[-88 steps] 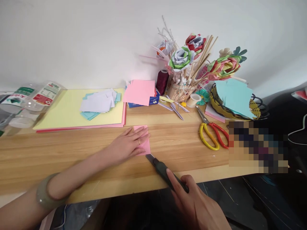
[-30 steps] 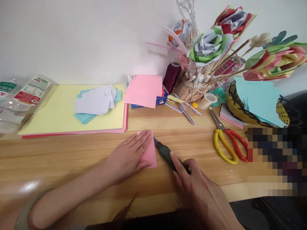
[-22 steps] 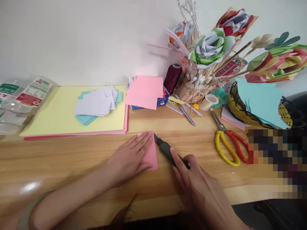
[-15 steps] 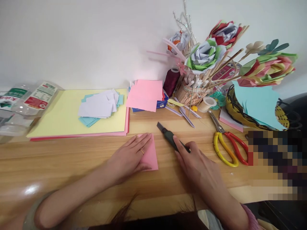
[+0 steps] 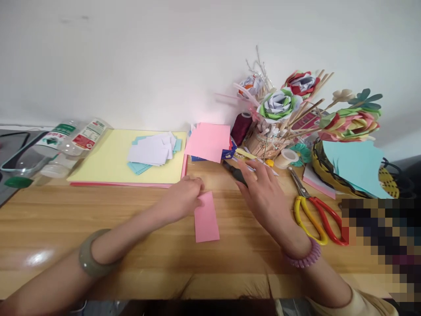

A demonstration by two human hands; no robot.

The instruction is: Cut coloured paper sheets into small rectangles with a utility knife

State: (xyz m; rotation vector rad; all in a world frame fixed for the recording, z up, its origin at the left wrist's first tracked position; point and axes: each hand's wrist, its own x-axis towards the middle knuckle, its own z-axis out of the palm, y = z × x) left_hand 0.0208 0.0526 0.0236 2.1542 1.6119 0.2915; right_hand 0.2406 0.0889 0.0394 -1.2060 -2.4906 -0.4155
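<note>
A narrow, folded-looking piece of pink paper (image 5: 207,219) lies on the wooden table in front of me. My left hand (image 5: 189,195) has its fingers curled and pinches the paper's upper left corner. To the right, a dark-handled utility knife (image 5: 234,172) rests near the back of the table, its blade end close to the blue box. Over the knife's handle end is my right hand (image 5: 265,193), fingers spread and loose, with thumb and index beside the handle.
Scissors (image 5: 309,199) with yellow and red handles lie right of my right hand. Behind are yellow sheets (image 5: 98,162), white paper pieces (image 5: 148,151), pink squares (image 5: 210,140) on a blue box (image 5: 228,153), paper flowers (image 5: 279,103), and a basket (image 5: 319,162) with turquoise paper. Plastic bottles (image 5: 59,136) lie left.
My left hand has gone from lying flat on the pink paper to pinching its corner. My right hand has carried the knife farther back and loosened its fingers. The view has shifted.
</note>
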